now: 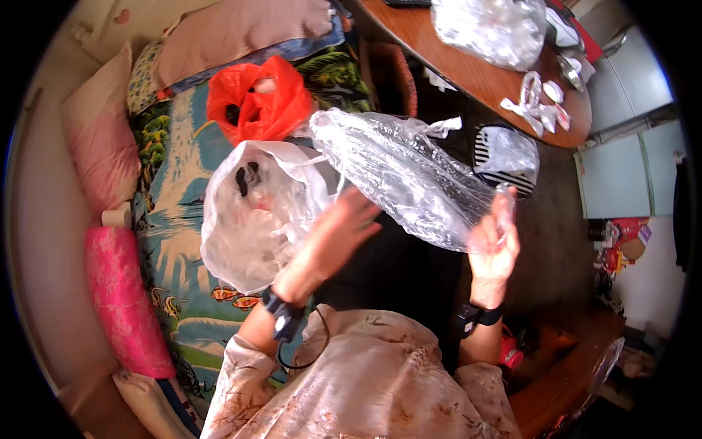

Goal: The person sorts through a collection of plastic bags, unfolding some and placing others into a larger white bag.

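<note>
A long clear plastic bag (409,172) stretches across in front of me, crinkled and shiny. My right hand (494,238) is closed on its near right end, fingers pointing up. My left hand (338,235), blurred by motion, has its fingers stretched out below the clear bag and holds nothing that I can see. Beside it on the left stands a white plastic bag (219,219), its mouth wide, with a small dark thing and crumpled translucent plastic inside. Behind that bag sits a red plastic bag (281,110), also gaping at the top.
The bags stand on a bed with a waterfall-print cover (179,175). A pink bolster (124,300) and pillows lie along its edges. At the upper right, a wooden table (468,66) carries a large clear plastic bundle (497,29) and several small items. A striped bag (504,157) stands below the table.
</note>
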### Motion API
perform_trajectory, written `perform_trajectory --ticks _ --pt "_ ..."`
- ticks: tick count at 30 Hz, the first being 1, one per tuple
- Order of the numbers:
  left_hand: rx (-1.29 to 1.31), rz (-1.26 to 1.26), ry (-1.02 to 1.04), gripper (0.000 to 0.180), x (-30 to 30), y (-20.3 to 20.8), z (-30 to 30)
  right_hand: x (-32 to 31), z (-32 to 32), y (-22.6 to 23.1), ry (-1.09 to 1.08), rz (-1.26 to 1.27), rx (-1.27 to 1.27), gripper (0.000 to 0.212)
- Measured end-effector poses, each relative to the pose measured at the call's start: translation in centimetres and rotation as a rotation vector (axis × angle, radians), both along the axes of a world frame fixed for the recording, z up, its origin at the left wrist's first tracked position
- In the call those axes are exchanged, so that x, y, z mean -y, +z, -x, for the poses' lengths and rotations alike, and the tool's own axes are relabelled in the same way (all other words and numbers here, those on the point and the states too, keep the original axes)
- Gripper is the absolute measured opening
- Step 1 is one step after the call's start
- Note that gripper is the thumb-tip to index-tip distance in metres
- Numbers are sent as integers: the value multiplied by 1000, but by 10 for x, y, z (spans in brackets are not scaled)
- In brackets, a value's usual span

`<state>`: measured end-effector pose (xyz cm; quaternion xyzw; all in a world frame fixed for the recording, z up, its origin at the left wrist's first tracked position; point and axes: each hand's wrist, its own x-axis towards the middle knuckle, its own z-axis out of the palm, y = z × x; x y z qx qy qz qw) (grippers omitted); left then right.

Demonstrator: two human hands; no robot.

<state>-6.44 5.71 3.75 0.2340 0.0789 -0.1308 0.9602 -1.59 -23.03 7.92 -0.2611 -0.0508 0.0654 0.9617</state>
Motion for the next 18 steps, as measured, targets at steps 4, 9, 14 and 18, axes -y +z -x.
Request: perform_trajectory --ticks 4,9,14,18 --pt "-120 -142 -203 35 77 -10 -43 27 27 -35 -170 152 -178 48" --pt "-131 -640 -128 25 74 -47 -46 95 66 -63 -348 150 -219 31" --pt "-75 -962 -270 28 54 -94 -17 131 116 -74 -284 813 -355 15" --pt "106 -1147 -379 33 39 -106 -1 152 136 -93 213 1349 -381 30"
